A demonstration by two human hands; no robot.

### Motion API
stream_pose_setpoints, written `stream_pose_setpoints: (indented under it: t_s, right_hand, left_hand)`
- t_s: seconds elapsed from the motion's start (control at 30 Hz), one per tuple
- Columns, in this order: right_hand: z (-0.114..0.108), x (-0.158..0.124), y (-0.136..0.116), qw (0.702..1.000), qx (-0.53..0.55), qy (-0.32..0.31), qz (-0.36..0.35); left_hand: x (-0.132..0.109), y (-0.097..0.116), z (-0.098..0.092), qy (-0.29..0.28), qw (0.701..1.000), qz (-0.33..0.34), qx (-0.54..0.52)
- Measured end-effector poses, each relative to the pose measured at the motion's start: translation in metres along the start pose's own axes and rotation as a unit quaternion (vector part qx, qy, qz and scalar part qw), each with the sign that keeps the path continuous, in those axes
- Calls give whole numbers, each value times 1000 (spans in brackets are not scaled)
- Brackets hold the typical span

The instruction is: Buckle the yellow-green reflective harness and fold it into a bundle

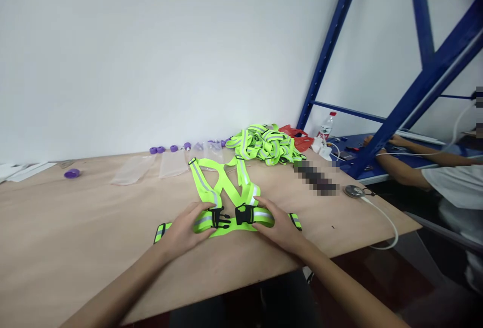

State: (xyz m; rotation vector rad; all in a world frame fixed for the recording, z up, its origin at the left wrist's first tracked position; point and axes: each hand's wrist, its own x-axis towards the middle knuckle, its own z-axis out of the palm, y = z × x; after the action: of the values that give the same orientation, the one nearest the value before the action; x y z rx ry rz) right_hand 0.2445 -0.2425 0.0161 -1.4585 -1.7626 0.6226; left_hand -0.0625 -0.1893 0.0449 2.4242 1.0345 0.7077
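Note:
A neon-yellow reflective harness vest point(225, 187) with silver stripes lies spread on the table, its straps crossing in the middle. My left hand point(187, 230) grips the pronged buckle half point(221, 218) between thumb and fingers at the left waist strap. My right hand point(281, 225) pinches the strap behind the black socket buckle half point(244, 214). The two buckle halves face each other, apart by a small gap. Black adjusters point(160, 232) show at the belt's outer ends.
Behind lies a heap of similar vests point(264, 144) beside a red bag point(298, 138). Clear plastic bags point(134, 169) and purple rolls point(71, 173) lie to the left. A round device with a white cable point(353, 191) sits right. Beyond the blue frame point(328, 41), another person's arms point(403, 169) rest at a bench.

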Motion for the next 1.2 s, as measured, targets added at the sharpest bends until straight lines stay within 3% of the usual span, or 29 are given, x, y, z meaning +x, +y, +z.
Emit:
stream_pose_setpoints:
  t_s: [0.17, 0.37, 0.7, 0.97, 1.2]
  right_hand:
    - [4, -2, 1, 999, 18, 41, -3]
    - [3, -4, 1, 999, -13, 36, -25]
    - [0, -5, 4, 996, -41, 51, -57]
    - [-1, -4, -1, 989, -85, 43, -111]
    - [-1, -5, 1, 983, -96, 57, -143]
  left_hand:
    - [18, -6, 12, 11, 999, -19, -43]
    - [17, -9, 27, 18, 995, -11, -93]
    - [16, -12, 22, 18, 991, -45, -121]
    - [15, -9, 21, -9, 992, -32, -121]
    - [18, -8, 21, 8, 994, -12, -104]
